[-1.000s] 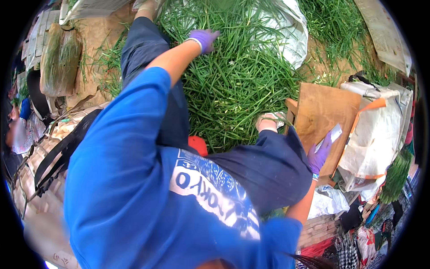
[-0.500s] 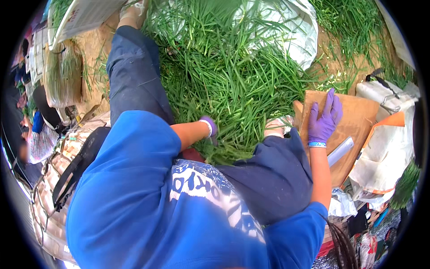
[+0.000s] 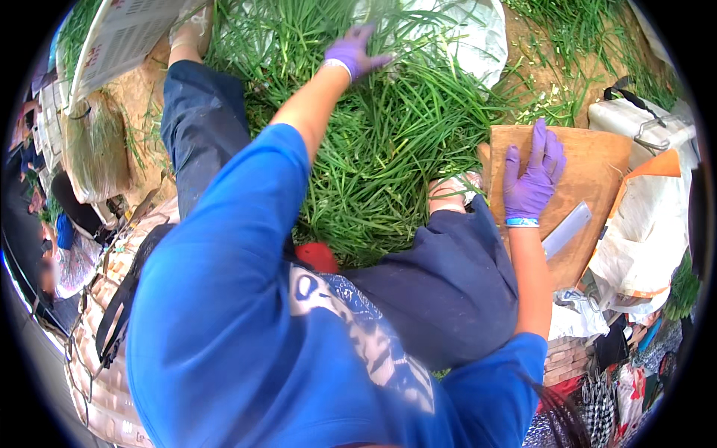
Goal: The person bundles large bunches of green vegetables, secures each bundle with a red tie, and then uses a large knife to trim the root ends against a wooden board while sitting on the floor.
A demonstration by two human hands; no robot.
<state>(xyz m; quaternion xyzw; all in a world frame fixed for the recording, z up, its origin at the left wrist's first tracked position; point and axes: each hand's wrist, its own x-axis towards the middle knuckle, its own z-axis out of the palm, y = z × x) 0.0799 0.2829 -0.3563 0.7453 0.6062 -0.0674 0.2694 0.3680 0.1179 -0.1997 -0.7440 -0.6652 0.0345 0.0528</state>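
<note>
Greens [image 3: 388, 142] make the biggest thing I see, a wide heap of long thin stalks spread on the ground between my knees, and I take this heap as my landmark. Beyond it, at the far side, lies a white sheet [image 3: 470, 37], partly under the stalks. To the right of the heap lies a wooden cutting board [image 3: 597, 164], just beside its edge, and on the near part of the board rests a flat cleaver blade [image 3: 566, 230].

My left hand [image 3: 352, 54], in a purple glove, reaches to the far part of the heap. Its fingers are spread and lie on the stalks; I cannot tell if they already close around any. My right hand [image 3: 532, 178], also gloved, lies flat and open on the board with fingers stretched and holds nothing; the blade is just beside the wrist, not touched.

To do this step well, I think the left hand should gather stalks that point the same way and close around them low, so the bunch comes out even and not tangled. I would keep the right hand pressing on the board, away from the blade edge.
</note>
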